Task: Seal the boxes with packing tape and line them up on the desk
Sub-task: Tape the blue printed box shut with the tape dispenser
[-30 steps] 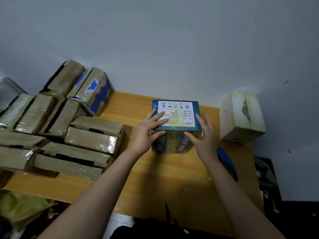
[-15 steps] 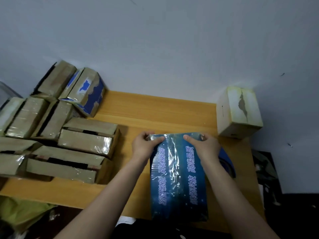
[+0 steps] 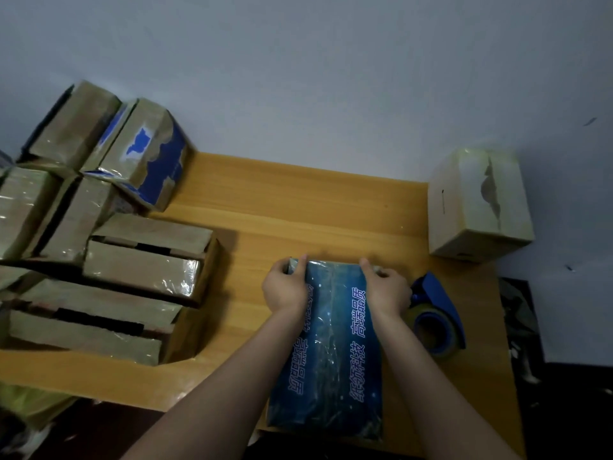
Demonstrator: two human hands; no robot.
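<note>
The left hand (image 3: 287,288) and the right hand (image 3: 386,290) each clasp a far corner of the long blue printed cardboard box (image 3: 326,353), fingers curled over its far end and thumbs on the glossy top face. The box lies flat between the forearms, running from the hands back toward the person over the near edge of the orange wooden desk (image 3: 298,207). A shiny strip of clear tape seems to run along its top, so this looks like the pressing-down step, smoothing tape over the far end. Touching or just beside the right hand sits the blue tape dispenser with its clear roll (image 3: 434,317). Beyond it, further right and away, stands a pale taped carton (image 3: 477,204). Well to the left of the left hand lies a crowd of brown taped cartons (image 3: 142,260), some stacked. The next move likely calls for checking the seal, then sliding the box into line with those.
</note>
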